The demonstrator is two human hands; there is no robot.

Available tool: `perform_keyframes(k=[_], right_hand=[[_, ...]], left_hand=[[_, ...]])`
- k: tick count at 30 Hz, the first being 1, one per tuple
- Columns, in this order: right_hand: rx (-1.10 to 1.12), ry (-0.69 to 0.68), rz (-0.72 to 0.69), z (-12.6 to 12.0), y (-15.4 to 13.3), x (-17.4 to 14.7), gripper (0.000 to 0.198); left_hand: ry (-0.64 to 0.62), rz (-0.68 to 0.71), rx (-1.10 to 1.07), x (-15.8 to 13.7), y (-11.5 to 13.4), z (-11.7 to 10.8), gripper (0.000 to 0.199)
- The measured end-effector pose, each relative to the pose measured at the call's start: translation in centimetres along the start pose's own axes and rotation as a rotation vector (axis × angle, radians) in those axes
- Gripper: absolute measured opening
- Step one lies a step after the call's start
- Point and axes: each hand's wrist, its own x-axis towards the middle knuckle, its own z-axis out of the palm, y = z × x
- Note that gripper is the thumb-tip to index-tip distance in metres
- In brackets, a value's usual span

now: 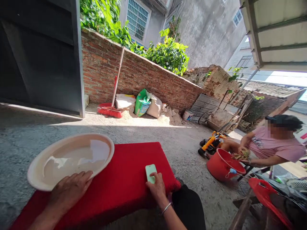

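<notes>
A wide pale basin point(35, 174) of water rests on the left end of a red-covered bench or low table point(134, 159). My left hand point(72, 188) is on the basin's near rim, its fingers over the edge and the thumb on the outer side. A light green phone point(150, 169) lies near the right end of the red cover. My right hand point(157, 187), with a bangle at the wrist, holds the phone's lower part, the thumb at the left edge and a bent finger over its face. The other fingers are partly hidden.
At right a person point(275, 143) sits holding a bundle over a red bucket point(216, 164), beside a yellow ride-on toy point(208, 143). A broom point(112, 110) and sacks point(154, 107) stand along the brick wall point(144, 73). A dark metal door point(40, 57) is at left.
</notes>
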Motion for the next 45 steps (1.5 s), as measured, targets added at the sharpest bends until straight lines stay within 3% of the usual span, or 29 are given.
perform_keyframes(k=[3,5,7,9,14,17,19,21,25,28,30,34,37,40,42,45], right_hand=[[0.075,-0.385,-0.223,3.4,-3.9,-4.7,0.039],[0.159,-0.644,-0.362,3.9,-5.6,-6.9,0.04],[0.239,-0.742,-0.409,3.0,-5.8,-7.4,0.035],[0.3,-0.648,-0.361,1.4,-4.3,-6.4,0.031],[0.238,-0.042,0.024,-4.1,4.1,-1.1,0.049],[0.118,0.078,0.182,-5.3,7.1,0.5,0.058],[0.109,0.046,0.178,-4.3,6.5,-0.1,0.059],[0.157,-0.04,0.078,-2.2,4.0,-2.3,0.054],[0.287,-0.458,-0.247,2.1,-2.7,-8.0,0.033],[0.329,-0.741,-0.428,3.1,-5.1,-9.5,0.029],[0.328,-0.698,-0.426,2.6,-5.0,-7.8,0.031],[0.228,-0.253,-0.211,1.5,-3.4,-0.3,0.043],[0.082,-0.094,-0.053,2.2,-3.7,3.9,0.048],[-0.002,-0.166,-0.064,4.3,-6.4,3.1,0.046],[0.008,-0.29,-0.205,6.0,-8.8,-0.1,0.041],[0.069,-0.611,-0.464,7.3,-12.0,-5.8,0.035]], left_hand=[[-0.052,0.077,0.219,-0.2,1.9,-2.1,0.026],[-0.085,0.069,0.277,0.0,2.7,-2.9,0.022],[-0.105,0.055,0.294,0.1,3.0,-3.2,0.02],[-0.109,0.048,0.285,0.0,3.1,-3.2,0.019],[-0.099,0.042,0.221,-0.2,3.2,-3.1,0.016],[-0.097,0.031,0.2,0.0,3.3,-3.1,0.015],[-0.099,0.035,0.213,0.1,3.3,-3.1,0.016],[-0.107,0.044,0.23,0.1,3.3,-3.2,0.016],[-0.11,0.047,0.25,0.1,3.2,-3.3,0.016],[-0.104,0.044,0.242,0.0,3.2,-3.2,0.015],[-0.096,0.037,0.226,-0.1,3.2,-3.0,0.014],[-0.101,0.025,0.203,0.0,3.4,-3.1,0.013],[-0.113,0.019,0.185,0.1,3.6,-3.4,0.017],[-0.094,0.025,0.119,0.1,3.6,-3.9,0.032],[-0.07,0.033,0.056,0.1,3.5,-4.2,0.039],[-0.054,0.039,-0.004,0.1,3.3,-4.5,0.044]])
